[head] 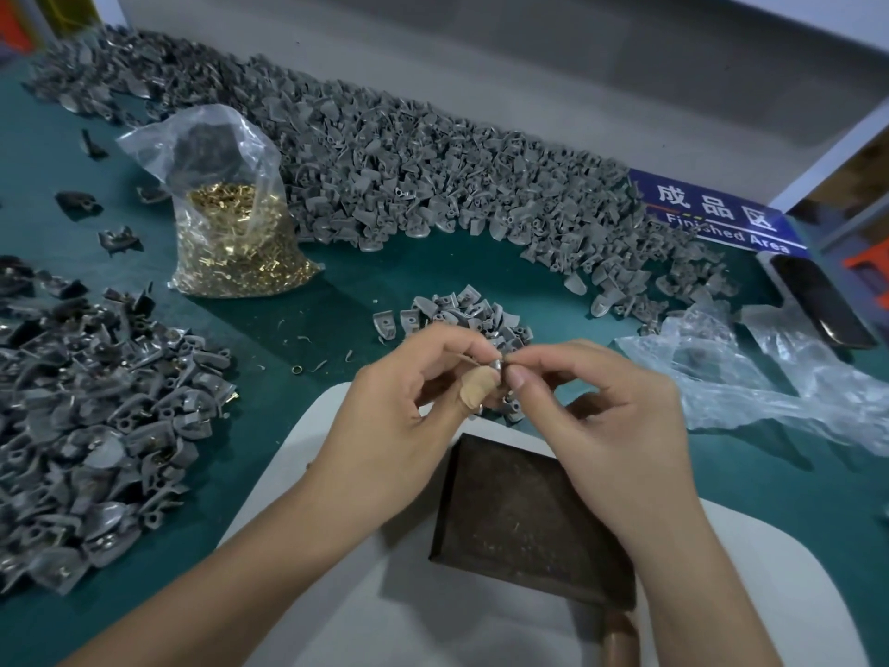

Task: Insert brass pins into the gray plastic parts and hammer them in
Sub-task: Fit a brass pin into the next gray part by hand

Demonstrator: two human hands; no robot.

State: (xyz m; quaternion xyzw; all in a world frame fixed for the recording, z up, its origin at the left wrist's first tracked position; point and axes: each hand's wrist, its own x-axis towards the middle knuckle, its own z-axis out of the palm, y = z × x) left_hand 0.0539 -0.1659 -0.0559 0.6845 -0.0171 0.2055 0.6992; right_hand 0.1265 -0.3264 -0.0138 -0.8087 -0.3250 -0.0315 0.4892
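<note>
Green table (433, 276), gray part (499, 367) between both hands' fingertips

Dim, soft overhead light; wide-angle bending and blur at edges.

Beyond my fingers, gray plastic parts (433, 185) heap on teal cloth (336, 281); gold brass pins (235, 252) glint left; a speckled dark-brown block (524, 517) sits beneath.

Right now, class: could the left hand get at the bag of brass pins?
Probably not yet: the left hand is busy pinching a gray part with the right hand. Once freed, the way to the bag of brass pins looks open.
</note>
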